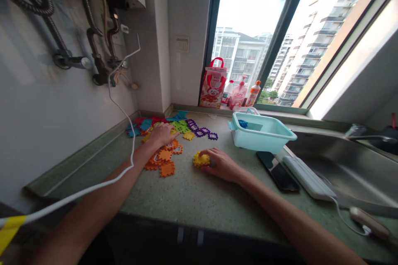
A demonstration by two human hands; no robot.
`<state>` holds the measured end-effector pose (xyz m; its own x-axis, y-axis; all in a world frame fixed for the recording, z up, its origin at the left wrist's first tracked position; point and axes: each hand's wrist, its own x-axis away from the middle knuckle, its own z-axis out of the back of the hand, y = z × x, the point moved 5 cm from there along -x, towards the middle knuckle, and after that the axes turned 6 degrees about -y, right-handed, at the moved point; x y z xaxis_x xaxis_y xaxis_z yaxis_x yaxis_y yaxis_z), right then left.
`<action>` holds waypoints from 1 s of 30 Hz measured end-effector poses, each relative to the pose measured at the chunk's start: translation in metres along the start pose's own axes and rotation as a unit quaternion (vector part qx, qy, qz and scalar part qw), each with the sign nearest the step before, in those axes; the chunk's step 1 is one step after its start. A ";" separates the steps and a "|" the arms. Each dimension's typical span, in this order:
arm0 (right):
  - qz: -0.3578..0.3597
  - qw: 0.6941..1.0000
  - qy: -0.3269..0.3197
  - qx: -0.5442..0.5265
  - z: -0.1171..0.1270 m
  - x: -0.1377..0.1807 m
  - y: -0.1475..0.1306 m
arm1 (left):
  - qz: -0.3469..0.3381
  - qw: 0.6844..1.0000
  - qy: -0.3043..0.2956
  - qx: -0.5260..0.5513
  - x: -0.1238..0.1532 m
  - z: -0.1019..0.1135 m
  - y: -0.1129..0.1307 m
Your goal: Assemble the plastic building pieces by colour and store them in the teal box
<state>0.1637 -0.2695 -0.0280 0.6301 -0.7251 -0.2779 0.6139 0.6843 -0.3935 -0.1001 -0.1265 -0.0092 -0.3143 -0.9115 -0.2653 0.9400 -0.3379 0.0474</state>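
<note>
My right hand [222, 164] is closed on a small stack of yellow interlocking tiles [199, 160] with toothed edges, resting on the counter. Over the pile of coloured tiles lies my left hand [161, 133], its fingers curled down among yellow and green pieces; what they hold is hidden. Orange tiles [167, 169] spread in front of that hand, some with printed faces. Green tiles [182, 126] lie just past its fingertips. A row of purple tiles [202, 131] runs to the right, and blue tiles [146, 124] with red ones sit behind to the left.
A light blue plastic basket [264, 140] with dark blue pieces inside stands on the right. Beside it are a phone [277, 171], a white power bank-like slab [307, 178] and a steel sink [336, 165]. A white cable [132, 149] hangs across my left forearm. Bottles [239, 95] line the windowsill.
</note>
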 end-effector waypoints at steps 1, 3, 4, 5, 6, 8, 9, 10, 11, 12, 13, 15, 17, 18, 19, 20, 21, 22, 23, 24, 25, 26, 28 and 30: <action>-0.002 1.000 -0.002 0.002 0.001 0.000 0.001 | 0.003 1.000 -0.004 0.003 -0.001 -0.002 -0.001; -0.005 1.000 -0.001 0.003 0.003 0.002 0.004 | 0.010 1.000 -0.015 0.008 -0.003 -0.005 -0.003; -0.007 1.000 0.000 0.003 0.005 0.003 0.006 | 0.016 1.000 -0.019 0.010 -0.003 -0.005 -0.004; -0.011 1.000 0.002 0.004 0.006 0.005 0.009 | 0.022 0.999 -0.022 0.011 -0.003 -0.004 -0.005; -0.015 1.000 0.005 0.004 0.008 0.007 0.011 | 0.028 0.999 -0.023 0.010 -0.002 -0.003 -0.006; -0.023 1.000 0.010 0.001 0.010 0.010 0.016 | 0.036 0.999 -0.024 0.003 -0.002 -0.002 -0.009; -0.025 1.000 0.011 -0.003 0.010 0.012 0.017 | 0.041 0.999 -0.023 -0.001 -0.002 -0.002 -0.011; -0.024 1.000 0.011 -0.009 0.010 0.013 0.019 | 0.047 0.999 -0.021 -0.004 -0.002 -0.003 -0.013; -0.023 1.000 0.010 -0.014 0.011 0.014 0.020 | 0.054 0.998 -0.018 -0.005 -0.003 -0.003 -0.015; -0.021 1.000 0.008 -0.019 0.011 0.014 0.020 | 0.060 0.998 -0.014 -0.002 -0.004 -0.004 -0.017; -0.020 1.000 0.007 -0.023 0.011 0.015 0.020 | 0.065 0.998 -0.010 0.003 -0.004 -0.004 -0.019; -0.020 0.999 0.004 -0.028 0.012 0.015 0.020 | 0.064 0.998 -0.004 0.018 -0.005 -0.003 -0.021; -0.019 0.999 0.001 -0.030 0.013 0.015 0.019 | 0.051 0.998 0.008 0.027 -0.004 0.000 -0.019; -0.017 0.999 -0.001 -0.030 0.014 0.015 0.018 | 0.045 0.998 0.019 0.027 -0.004 0.003 -0.017; -0.016 0.999 -0.002 -0.029 0.014 0.015 0.018 | 0.040 0.998 0.032 0.024 -0.002 0.006 -0.014; -0.016 1.000 -0.004 -0.026 0.015 0.015 0.017 | 0.032 0.998 0.046 0.023 -0.001 0.010 -0.010; -0.019 1.000 -0.004 -0.023 0.015 0.015 0.017 | 0.022 0.998 0.059 0.024 0.001 0.014 -0.005; -0.023 1.000 -0.003 -0.019 0.015 0.015 0.018 | 0.006 0.997 0.071 0.027 0.003 0.018 0.002; -0.028 0.999 -0.003 -0.016 0.014 0.014 0.018 | -0.016 0.996 0.080 0.034 0.006 0.023 0.009; -0.032 0.999 -0.002 -0.012 0.014 0.013 0.019 | -0.042 0.994 0.087 0.041 0.008 0.027 0.017; -0.034 0.999 -0.001 -0.008 0.014 0.013 0.019 | -0.070 0.992 0.091 0.049 0.011 0.030 0.026; -0.034 0.999 0.000 -0.003 0.014 0.012 0.019 | -0.096 0.989 0.092 0.056 0.014 0.034 0.035; -0.032 0.999 0.003 0.007 0.014 0.012 0.020 | -0.149 0.983 0.083 0.075 0.021 0.038 0.053; -0.031 0.999 0.011 0.019 0.017 0.012 0.023 | -0.198 0.974 0.058 0.098 0.029 0.038 0.070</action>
<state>0.1932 -0.2615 -0.0254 0.5796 -0.7674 -0.2742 0.6691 0.6402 -0.3776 -0.0485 -0.1850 0.0230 -0.6189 -0.6720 -0.4066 0.7010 -0.7061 0.0999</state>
